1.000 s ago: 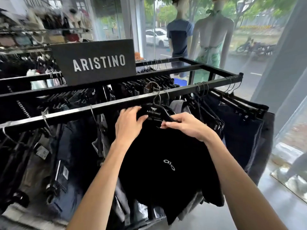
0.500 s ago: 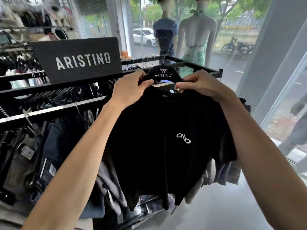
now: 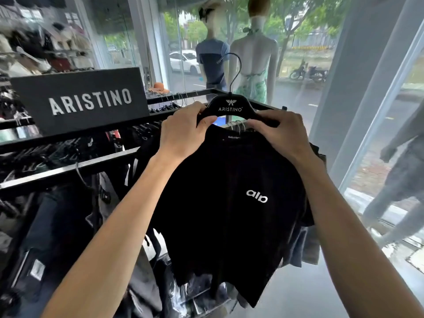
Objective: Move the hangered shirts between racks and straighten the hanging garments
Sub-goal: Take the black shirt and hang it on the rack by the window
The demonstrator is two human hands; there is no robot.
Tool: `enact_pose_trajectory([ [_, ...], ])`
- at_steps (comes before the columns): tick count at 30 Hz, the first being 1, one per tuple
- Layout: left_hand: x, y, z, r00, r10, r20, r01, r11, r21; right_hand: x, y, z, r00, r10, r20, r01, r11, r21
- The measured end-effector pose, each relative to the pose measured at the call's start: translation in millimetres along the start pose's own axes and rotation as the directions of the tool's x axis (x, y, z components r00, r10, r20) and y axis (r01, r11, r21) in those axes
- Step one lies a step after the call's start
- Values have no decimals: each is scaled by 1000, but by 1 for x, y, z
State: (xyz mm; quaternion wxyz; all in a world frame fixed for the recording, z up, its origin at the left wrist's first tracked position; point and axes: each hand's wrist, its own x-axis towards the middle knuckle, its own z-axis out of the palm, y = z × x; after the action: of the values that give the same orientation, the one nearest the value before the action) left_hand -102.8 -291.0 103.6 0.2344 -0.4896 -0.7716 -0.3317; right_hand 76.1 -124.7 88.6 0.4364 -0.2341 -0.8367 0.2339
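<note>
Behind your arms stands a shop's glass front, where two mannequins (image 3: 252, 53) face the street, one in a blue top and one in a green patterned halter dress. Nearer to you runs a black metal clothes rack (image 3: 68, 166) hung with dark garments (image 3: 57, 226), and a black sign lettered ARISTINO (image 3: 89, 102) sits on top of it. You hold a black short-sleeved T-shirt with a small white chest logo (image 3: 229, 214) up in front of the rack, on a black plastic hanger printed ARISTINO (image 3: 230, 108). The hanger's thin metal hook (image 3: 234, 70) points up into the air, clear of every rail, so the shirt hangs from your hands alone. Your left hand (image 3: 183, 131) has its grip closed on the hanger's left shoulder, thumb across the front and fingers curled over the top edge. Your right hand (image 3: 282, 134) has its grip closed the same way on the right shoulder, fingers wrapped over hanger and collar cloth together. The shirt drapes straight down between your forearms, its hem falling below the rack's lower rail. At the right edge, beyond the glass, a blurred figure in grey (image 3: 399, 180) is partly visible.
</note>
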Motion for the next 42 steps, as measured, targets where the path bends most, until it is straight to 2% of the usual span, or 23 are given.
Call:
enact_pose_trajectory([
  [4, 10, 30, 11, 989, 131, -65, -127, 990, 59, -9, 11, -16, 988, 16, -156, -23, 999, -42],
  [7, 15, 44, 17, 982, 176, -67, -175, 984, 22, -21, 12, -26, 974, 31, -225, -50, 996, -79],
  [14, 16, 56, 24, 969, 246, 7, -241, 952, -189, -53, -7, -50, 935, 117, -333, -194, 959, -206],
  [21, -4, 78, 15, 924, 381, 41, -320, 827, -462, -115, -56, -77, 851, 160, -500, -357, 875, -327],
  [25, -24, 97, 9, 889, 457, 35, -368, 757, -540, -157, -89, -92, 774, 175, -608, -467, 806, -363],
  [30, -53, 127, 2, 868, 495, 46, -321, 630, -707, -210, -135, -102, 674, 217, -706, -614, 696, -372],
  [36, -96, 172, -23, 758, 647, 80, -311, 467, -828, -284, -191, -113, 518, 271, -811, -784, 530, -323],
  [42, -145, 188, -54, 711, 699, 74, -278, 376, -884, -343, -241, -112, 412, 297, -861, -858, 445, -257],
])
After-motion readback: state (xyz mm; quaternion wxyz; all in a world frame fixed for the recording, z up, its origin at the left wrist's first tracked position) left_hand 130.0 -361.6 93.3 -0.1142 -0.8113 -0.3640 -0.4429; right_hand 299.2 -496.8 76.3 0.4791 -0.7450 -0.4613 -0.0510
